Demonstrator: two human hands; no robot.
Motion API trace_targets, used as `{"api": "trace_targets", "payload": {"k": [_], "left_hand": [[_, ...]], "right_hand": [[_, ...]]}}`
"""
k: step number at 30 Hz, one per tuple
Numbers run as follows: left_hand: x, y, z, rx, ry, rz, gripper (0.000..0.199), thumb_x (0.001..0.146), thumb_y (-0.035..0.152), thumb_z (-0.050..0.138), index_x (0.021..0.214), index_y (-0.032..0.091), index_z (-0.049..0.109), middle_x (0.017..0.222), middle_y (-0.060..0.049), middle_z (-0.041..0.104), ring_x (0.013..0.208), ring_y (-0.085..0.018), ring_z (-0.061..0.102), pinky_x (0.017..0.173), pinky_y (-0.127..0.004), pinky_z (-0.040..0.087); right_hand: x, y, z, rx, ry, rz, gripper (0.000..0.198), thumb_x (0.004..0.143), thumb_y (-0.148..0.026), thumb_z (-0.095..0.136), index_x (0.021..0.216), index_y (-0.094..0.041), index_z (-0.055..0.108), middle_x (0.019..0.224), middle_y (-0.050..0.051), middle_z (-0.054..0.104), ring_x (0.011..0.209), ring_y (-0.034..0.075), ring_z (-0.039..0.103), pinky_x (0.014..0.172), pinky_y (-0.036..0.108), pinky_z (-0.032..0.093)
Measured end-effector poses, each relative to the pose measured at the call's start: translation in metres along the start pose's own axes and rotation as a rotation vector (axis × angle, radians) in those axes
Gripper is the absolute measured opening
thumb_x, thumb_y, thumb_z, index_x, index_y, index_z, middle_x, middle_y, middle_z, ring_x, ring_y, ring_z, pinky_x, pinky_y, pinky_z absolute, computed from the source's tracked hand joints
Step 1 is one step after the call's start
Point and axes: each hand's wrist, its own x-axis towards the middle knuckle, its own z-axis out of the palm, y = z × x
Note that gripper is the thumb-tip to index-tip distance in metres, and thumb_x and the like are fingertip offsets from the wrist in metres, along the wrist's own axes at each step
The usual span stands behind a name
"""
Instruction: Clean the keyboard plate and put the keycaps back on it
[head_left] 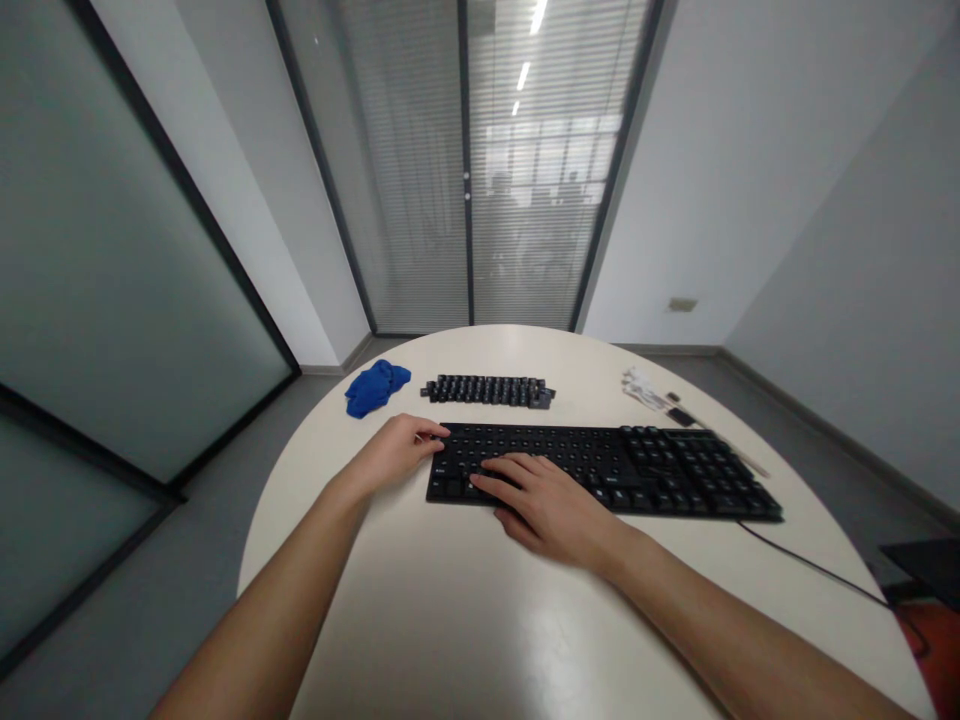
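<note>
A black keyboard point(660, 470) lies across the round table, with many keycaps off its left and middle part and caps still on its right side and bottom row. My left hand point(394, 455) grips the keyboard's upper left edge, thumb and fingers close together there. Over the lower left of the keyboard is my right hand point(551, 505), its fingers apart and fingertips at the keys; nothing shows in it. Loose black keycaps point(487, 390) stand in rows just behind the keyboard.
A crumpled blue cloth point(377, 387) lies at the table's back left. On the right are a white bundle point(641, 388), a small black item point(680, 416) and a thin stick point(739, 455). The keyboard's cable point(817, 568) runs off the right side of the white table point(450, 620).
</note>
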Motion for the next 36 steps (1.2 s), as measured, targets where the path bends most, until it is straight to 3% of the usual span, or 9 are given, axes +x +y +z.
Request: {"api": "trace_targets", "payload": {"k": [4, 8, 17, 36], "left_hand": [[-0.0034, 0.0043, 0.0009, 0.002, -0.053, 0.023, 0.024, 0.080, 0.028, 0.067, 0.098, 0.019, 0.079, 0.094, -0.007, 0.078, 0.084, -0.023, 0.070, 0.077, -0.032, 0.051], [-0.0043, 0.0065, -0.0009, -0.051, -0.077, -0.060, 0.025, 0.078, 0.030, 0.069, 0.098, 0.018, 0.079, 0.088, -0.006, 0.078, 0.080, -0.023, 0.070, 0.074, -0.031, 0.050], [-0.0015, 0.0015, -0.0031, -0.058, -0.035, -0.096, 0.023, 0.074, 0.032, 0.073, 0.092, 0.019, 0.080, 0.079, -0.004, 0.077, 0.071, -0.020, 0.066, 0.067, -0.030, 0.047], [-0.0018, 0.0028, -0.0063, -0.037, -0.085, -0.095, 0.028, 0.073, 0.036, 0.072, 0.095, 0.020, 0.081, 0.084, -0.005, 0.078, 0.069, -0.020, 0.064, 0.064, -0.029, 0.046]], "right_hand": [[0.0039, -0.0027, 0.0010, -0.002, 0.012, 0.032, 0.045, 0.097, -0.025, 0.050, 0.141, -0.023, 0.054, 0.137, 0.011, 0.060, 0.122, 0.028, 0.052, 0.102, 0.048, 0.045], [0.0050, -0.0036, 0.0006, 0.003, 0.019, 0.041, 0.045, 0.097, -0.026, 0.051, 0.141, -0.023, 0.054, 0.135, 0.011, 0.061, 0.120, 0.028, 0.053, 0.100, 0.047, 0.045], [0.0039, -0.0027, 0.0012, 0.014, 0.021, 0.041, 0.045, 0.097, -0.026, 0.051, 0.142, -0.024, 0.054, 0.136, 0.011, 0.060, 0.122, 0.028, 0.052, 0.100, 0.048, 0.045], [0.0038, -0.0030, 0.0013, 0.005, 0.017, 0.045, 0.043, 0.098, -0.027, 0.051, 0.141, -0.025, 0.055, 0.136, 0.011, 0.061, 0.122, 0.028, 0.053, 0.101, 0.047, 0.042]]}}
